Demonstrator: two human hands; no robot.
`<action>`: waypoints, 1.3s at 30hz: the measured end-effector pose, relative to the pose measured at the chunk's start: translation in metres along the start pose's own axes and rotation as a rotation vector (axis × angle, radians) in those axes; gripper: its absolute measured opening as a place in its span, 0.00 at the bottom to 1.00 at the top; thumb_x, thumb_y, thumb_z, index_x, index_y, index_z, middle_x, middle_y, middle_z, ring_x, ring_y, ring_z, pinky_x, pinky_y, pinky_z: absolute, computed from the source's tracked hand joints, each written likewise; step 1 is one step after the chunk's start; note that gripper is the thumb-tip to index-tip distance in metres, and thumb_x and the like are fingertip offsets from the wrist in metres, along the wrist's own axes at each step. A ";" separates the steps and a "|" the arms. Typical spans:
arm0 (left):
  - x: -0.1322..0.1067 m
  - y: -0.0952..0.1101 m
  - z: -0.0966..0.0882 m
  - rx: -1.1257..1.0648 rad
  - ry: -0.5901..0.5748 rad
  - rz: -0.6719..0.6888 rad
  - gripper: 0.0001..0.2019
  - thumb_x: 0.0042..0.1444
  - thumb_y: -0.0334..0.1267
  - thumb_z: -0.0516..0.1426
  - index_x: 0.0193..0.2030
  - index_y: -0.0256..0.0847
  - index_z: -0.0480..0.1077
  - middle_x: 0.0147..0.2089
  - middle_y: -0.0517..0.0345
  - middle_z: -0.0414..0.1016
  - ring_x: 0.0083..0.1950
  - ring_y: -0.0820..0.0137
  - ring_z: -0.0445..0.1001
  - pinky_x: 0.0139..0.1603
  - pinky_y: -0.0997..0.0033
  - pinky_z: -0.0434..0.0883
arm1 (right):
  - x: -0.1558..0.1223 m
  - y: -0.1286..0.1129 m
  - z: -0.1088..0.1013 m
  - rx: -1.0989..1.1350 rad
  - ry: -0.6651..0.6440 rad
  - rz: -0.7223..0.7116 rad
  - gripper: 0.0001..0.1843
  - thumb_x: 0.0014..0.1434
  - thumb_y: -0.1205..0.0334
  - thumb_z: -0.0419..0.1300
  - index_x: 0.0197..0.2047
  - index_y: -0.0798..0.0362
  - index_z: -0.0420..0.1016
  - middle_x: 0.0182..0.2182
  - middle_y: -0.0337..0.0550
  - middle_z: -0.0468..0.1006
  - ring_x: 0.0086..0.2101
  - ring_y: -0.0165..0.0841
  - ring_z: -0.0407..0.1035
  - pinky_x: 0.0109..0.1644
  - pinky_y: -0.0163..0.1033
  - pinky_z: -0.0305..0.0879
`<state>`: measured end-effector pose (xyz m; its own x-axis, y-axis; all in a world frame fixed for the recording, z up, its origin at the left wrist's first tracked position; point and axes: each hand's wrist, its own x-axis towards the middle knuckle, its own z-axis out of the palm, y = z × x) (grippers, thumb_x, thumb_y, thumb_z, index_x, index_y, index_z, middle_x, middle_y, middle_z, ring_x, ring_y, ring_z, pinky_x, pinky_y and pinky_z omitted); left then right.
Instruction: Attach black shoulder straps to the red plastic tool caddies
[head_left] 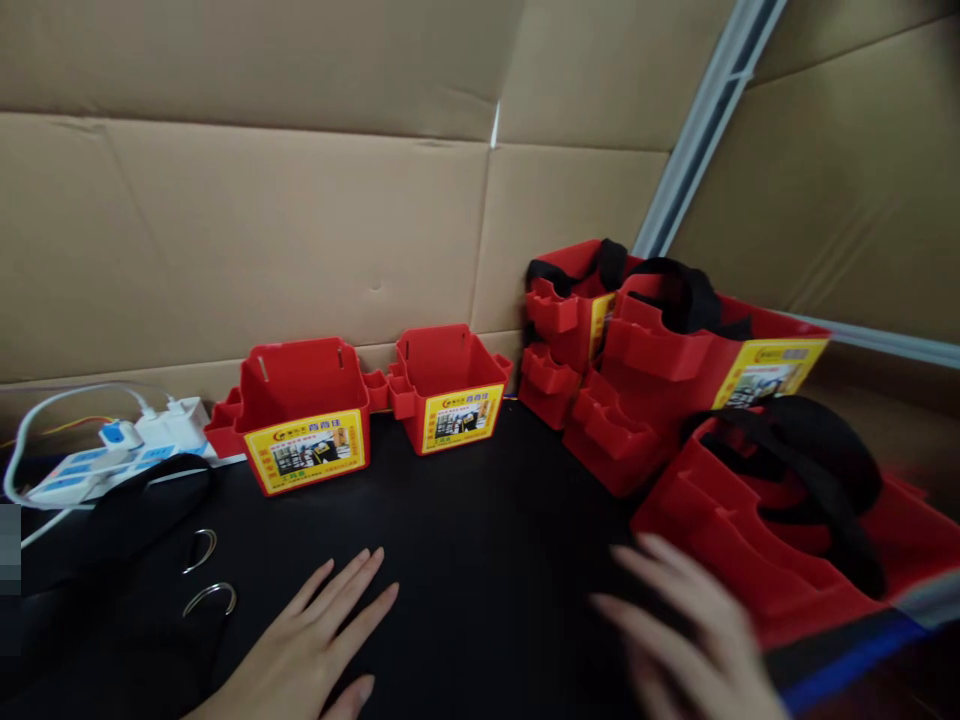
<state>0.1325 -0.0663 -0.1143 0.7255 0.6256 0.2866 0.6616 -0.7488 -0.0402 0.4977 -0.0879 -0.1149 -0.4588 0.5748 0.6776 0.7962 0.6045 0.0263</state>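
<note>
Fingers (pixel 645 585) near red tray (pixel 757 560), apart

Place: small packing or assembly workstation
Walls: cardboard sheets (pixel 300 200)
Surface: black table (pixel 465 520)
Stock: identical labelled red plastic bins (pixel 304 415)
Power: white power strip (pixel 112 455)

Right hand (pixel 694 640) motion-blurred, edge-cropped

White power strip (pixel 97 460) at the far left, two metal rings (pixel 206 575), cardboard walls (pixel 247 230) behind.
</note>
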 end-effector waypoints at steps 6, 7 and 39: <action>0.009 -0.023 0.014 0.012 -0.084 -0.033 0.33 0.61 0.46 0.52 0.69 0.46 0.43 0.67 0.46 0.55 0.65 0.57 0.58 0.57 0.53 0.68 | 0.095 -0.062 0.065 0.318 -0.643 -0.150 0.35 0.59 0.62 0.54 0.68 0.54 0.49 0.67 0.49 0.50 0.66 0.43 0.42 0.64 0.51 0.55; 0.010 -0.028 0.017 0.007 -0.091 -0.064 0.32 0.61 0.47 0.52 0.69 0.46 0.43 0.67 0.47 0.54 0.66 0.57 0.57 0.58 0.52 0.67 | 0.104 -0.066 0.072 0.364 -0.704 -0.148 0.36 0.60 0.60 0.53 0.69 0.55 0.47 0.67 0.50 0.48 0.66 0.43 0.41 0.65 0.52 0.52; 0.006 -0.050 0.017 -0.157 -0.154 -0.163 0.24 0.65 0.43 0.47 0.67 0.49 0.50 0.71 0.54 0.48 0.70 0.60 0.48 0.65 0.46 0.57 | 0.133 -0.049 0.107 0.498 -0.798 -0.155 0.27 0.65 0.59 0.46 0.66 0.53 0.53 0.67 0.45 0.49 0.66 0.34 0.40 0.69 0.49 0.40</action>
<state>0.1069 -0.0211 -0.1273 0.6400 0.7576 0.1281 0.7433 -0.6527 0.1466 0.3550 0.0184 -0.1047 -0.8255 0.5643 -0.0136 0.5290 0.7650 -0.3673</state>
